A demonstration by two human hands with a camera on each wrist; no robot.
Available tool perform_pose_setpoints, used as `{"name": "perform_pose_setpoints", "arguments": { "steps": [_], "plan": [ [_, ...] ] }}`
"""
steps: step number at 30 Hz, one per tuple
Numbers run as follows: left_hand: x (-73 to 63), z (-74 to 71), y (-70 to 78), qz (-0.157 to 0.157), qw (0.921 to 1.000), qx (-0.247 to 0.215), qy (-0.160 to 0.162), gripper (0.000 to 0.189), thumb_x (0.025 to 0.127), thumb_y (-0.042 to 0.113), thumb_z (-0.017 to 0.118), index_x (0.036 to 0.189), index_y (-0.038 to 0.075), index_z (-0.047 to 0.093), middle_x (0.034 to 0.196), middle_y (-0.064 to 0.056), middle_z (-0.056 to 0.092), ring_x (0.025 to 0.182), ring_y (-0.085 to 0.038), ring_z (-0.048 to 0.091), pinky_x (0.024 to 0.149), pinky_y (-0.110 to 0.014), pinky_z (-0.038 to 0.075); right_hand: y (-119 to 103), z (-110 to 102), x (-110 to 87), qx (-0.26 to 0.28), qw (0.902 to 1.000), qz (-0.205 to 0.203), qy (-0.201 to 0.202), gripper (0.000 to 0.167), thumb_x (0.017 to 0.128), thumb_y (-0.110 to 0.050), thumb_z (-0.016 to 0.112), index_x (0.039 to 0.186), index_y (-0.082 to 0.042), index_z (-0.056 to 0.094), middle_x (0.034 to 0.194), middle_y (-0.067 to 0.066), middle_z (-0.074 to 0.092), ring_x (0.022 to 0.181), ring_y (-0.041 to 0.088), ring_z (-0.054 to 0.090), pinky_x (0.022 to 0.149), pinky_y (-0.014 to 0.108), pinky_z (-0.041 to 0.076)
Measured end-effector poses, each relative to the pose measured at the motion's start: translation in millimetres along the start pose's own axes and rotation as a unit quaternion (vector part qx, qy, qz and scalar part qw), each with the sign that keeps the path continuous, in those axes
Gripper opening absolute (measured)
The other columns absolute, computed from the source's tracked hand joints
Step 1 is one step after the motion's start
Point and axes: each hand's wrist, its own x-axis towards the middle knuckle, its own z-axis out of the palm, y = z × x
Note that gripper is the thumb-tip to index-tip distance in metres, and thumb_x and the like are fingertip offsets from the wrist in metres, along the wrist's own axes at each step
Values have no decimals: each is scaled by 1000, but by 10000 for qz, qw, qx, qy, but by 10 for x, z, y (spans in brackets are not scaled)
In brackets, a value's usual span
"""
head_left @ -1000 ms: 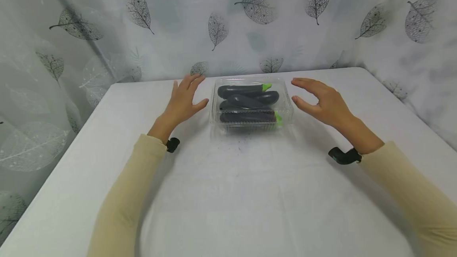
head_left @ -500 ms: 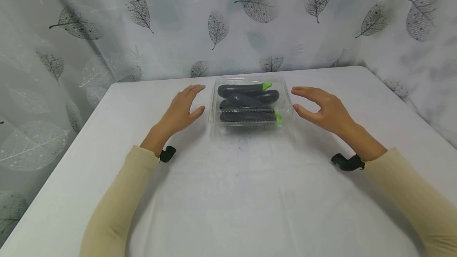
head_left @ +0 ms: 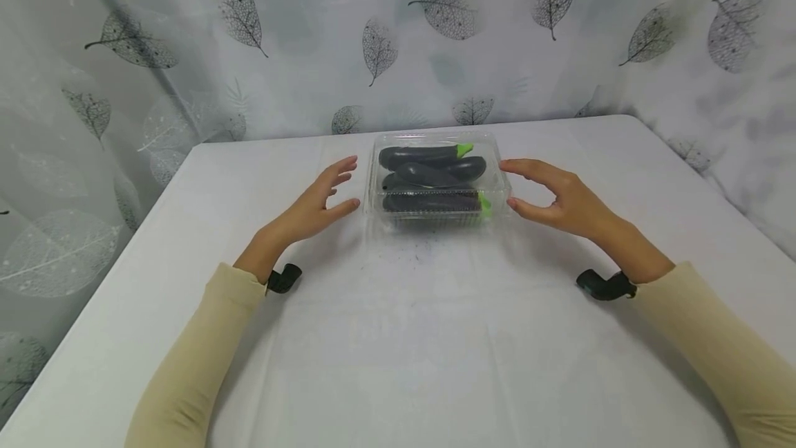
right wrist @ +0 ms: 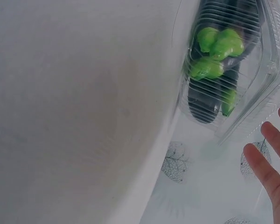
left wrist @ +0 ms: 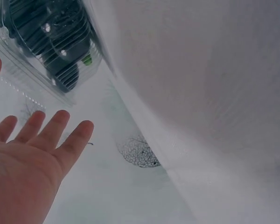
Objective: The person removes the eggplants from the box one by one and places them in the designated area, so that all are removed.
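A clear plastic clamshell box (head_left: 398, 220) with several dark eggplants (head_left: 429, 203) inside stands near the far side of the table, its lid down. My left hand (head_left: 307, 209) is to the left of it, fingers extended, a small gap from the box's side. On the opposite side, my right hand (head_left: 562, 202) has its fingertips right at the box's right edge, thumb and fingers spread apart. In the left wrist view the box's ribbed wall (left wrist: 60, 42) shows beyond the left fingers. Green eggplant stems (right wrist: 224, 44) show through the wall in the right wrist view.
The box stands on a white cloth-covered table (head_left: 398, 351), whose back edge runs just behind it. A pale curtain (head_left: 298, 40) with a leaf print hangs behind and at both sides. A dark device (head_left: 286, 278) is strapped at each wrist.
My left hand has come back toward me and lower, beside the box. My right hand has shifted slightly nearer me, then left to the box's edge. The box has stayed in place.
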Motion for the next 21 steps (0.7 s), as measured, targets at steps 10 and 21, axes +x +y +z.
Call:
{"name": "perform_pose_setpoints", "arguments": {
  "steps": [10, 21],
  "plan": [
    [10, 36, -44, -144, 9978, -417, -492, 84, 93, 26, 68, 157, 17, 14, 162, -2, 15, 147, -24, 21, 115, -52, 22, 126, 46, -17, 1020, 9875, -1197, 92, 58, 63, 7, 83, 117, 9, 62, 128, 19, 60, 123, 15, 52, 98, 19, 39],
    [15, 113, -30, -344, 9955, -557, -685, 86, 94, 25, 67, 157, 15, 9, 163, -3, 7, 147, -25, 22, 113, -50, 26, 151, 44, -29, 1047, 9841, -1437, -14, 33, 90, -37, 68, 88, -4, 70, 125, 22, 60, 119, 19, 55, 96, 15, 40]
  ]
}}
